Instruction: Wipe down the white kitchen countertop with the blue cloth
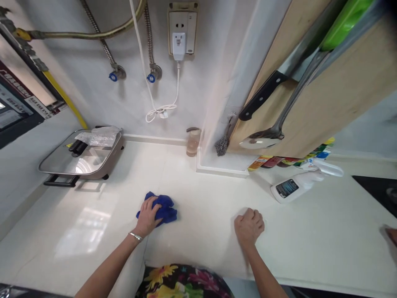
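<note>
A crumpled blue cloth [166, 210] lies on the white countertop [198, 231], left of centre. My left hand [148, 218], with a silver bracelet at the wrist, presses down on the cloth, its fingers curled into the fabric. Further right, my right hand [249, 225] rests on the counter in a fist, knuckles forward, and nothing shows in it. A white spray bottle [291, 188] with a dark label stands beyond my right hand, to its right.
At the back left sits an electric pan [89, 163] with a glass lid. A small brown-tinted jar [193, 142] stands by the wall corner. Above the right side hang a black-handled knife [263, 95], a metal spatula [279, 124], a steel scrubber [222, 145] and a wooden board [341, 91].
</note>
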A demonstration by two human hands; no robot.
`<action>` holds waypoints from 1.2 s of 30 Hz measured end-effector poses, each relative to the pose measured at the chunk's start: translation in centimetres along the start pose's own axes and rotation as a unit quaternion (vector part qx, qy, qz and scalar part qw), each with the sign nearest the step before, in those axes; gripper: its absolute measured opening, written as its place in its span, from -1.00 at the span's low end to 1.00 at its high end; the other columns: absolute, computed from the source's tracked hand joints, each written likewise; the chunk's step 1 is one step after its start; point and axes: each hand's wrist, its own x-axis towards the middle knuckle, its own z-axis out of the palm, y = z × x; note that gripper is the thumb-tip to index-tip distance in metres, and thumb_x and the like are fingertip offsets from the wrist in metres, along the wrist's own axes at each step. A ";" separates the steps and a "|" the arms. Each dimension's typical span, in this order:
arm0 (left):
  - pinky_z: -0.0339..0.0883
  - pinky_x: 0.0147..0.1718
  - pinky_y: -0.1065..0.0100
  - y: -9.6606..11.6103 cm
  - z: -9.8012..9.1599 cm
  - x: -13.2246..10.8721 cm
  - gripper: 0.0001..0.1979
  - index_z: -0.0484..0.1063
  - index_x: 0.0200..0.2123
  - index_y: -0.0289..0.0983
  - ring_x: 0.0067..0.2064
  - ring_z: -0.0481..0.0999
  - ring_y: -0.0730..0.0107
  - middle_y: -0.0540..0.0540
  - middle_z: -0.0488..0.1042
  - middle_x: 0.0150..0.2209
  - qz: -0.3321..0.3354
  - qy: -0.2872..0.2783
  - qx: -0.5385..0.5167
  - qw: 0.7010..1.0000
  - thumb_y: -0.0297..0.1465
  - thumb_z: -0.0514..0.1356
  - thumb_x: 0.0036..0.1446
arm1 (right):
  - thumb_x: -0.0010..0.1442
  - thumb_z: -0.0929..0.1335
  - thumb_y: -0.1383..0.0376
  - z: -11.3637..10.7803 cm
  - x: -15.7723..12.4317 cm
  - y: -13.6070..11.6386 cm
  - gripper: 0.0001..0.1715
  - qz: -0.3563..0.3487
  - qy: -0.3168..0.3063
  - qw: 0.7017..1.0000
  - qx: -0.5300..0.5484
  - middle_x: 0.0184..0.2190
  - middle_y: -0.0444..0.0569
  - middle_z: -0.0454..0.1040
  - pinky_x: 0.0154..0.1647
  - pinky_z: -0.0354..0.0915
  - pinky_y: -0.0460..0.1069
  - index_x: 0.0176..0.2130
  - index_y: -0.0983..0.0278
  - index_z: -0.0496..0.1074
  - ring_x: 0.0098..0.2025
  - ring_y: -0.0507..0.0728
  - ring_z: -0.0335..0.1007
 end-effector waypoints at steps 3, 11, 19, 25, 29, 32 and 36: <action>0.28 0.29 -0.19 -0.2 0.5 2.8 -0.65 0.52 -0.05 -0.16 0.31 0.31 -0.13 -0.28 0.37 0.25 -0.016 0.007 0.013 1.000 -0.34 0.33 0.03 | 0.23 0.24 0.27 0.3 -0.1 0.1 -0.44 -0.006 0.010 1.000 -0.008 0.23 0.43 0.29 0.30 0.08 0.40 0.18 0.44 0.30 0.34 0.49 0.11; 0.18 0.32 -0.20 2.1 4.0 14.3 -0.60 0.51 0.04 -0.19 0.35 0.23 -0.18 -0.31 0.32 0.29 -0.074 0.048 0.027 0.996 -0.29 0.31 0.11 | 0.23 0.23 0.26 0.7 -0.1 0.0 -0.41 0.005 0.010 0.999 -0.034 0.24 0.41 0.30 0.31 0.09 0.37 0.20 0.45 0.30 0.35 0.49 0.14; 0.06 0.37 -0.16 3.9 6.8 24.0 -0.56 0.50 0.11 -0.24 0.38 0.18 -0.19 -0.37 0.26 0.31 -0.117 0.071 0.035 0.990 -0.22 0.24 0.18 | 0.27 0.21 0.27 0.5 0.0 -0.3 -0.42 0.006 0.005 0.999 -0.053 0.25 0.41 0.31 0.31 0.10 0.37 0.21 0.44 0.31 0.35 0.49 0.15; 0.04 0.37 -0.15 3.8 8.1 29.2 -0.55 0.51 0.10 -0.24 0.37 0.17 -0.19 -0.36 0.25 0.32 -0.133 0.079 0.028 0.988 -0.20 0.26 0.17 | 0.27 0.18 0.29 0.2 0.1 -0.6 -0.40 0.022 -0.015 0.999 -0.042 0.28 0.41 0.27 0.33 0.07 0.39 0.25 0.43 0.27 0.38 0.47 0.11; 0.02 0.36 -0.18 3.4 8.6 30.9 -0.53 0.50 0.11 -0.24 0.37 0.16 -0.20 -0.37 0.25 0.32 -0.144 0.092 0.027 0.985 -0.20 0.25 0.17 | 0.28 0.17 0.30 0.1 0.2 -0.6 -0.39 0.024 -0.034 0.998 -0.041 0.29 0.44 0.25 0.35 0.04 0.39 0.25 0.46 0.28 0.40 0.46 0.06; 0.05 0.35 -0.17 3.4 8.5 30.9 -0.53 0.50 0.11 -0.25 0.36 0.17 -0.21 -0.38 0.26 0.31 -0.140 0.098 0.026 0.985 -0.21 0.25 0.17 | 0.27 0.17 0.31 0.1 0.2 -0.7 -0.39 0.023 -0.039 0.998 -0.044 0.29 0.46 0.24 0.36 0.02 0.40 0.24 0.49 0.29 0.41 0.45 0.02; 0.13 0.30 -0.18 4.6 7.9 28.5 -0.56 0.52 0.08 -0.26 0.30 0.22 -0.23 -0.38 0.29 0.27 -0.118 0.098 0.026 0.988 -0.25 0.26 0.14 | 0.26 0.18 0.33 0.2 0.4 -0.9 -0.39 0.027 -0.038 0.998 -0.050 0.28 0.45 0.25 0.37 0.02 0.37 0.23 0.52 0.32 0.41 0.45 0.03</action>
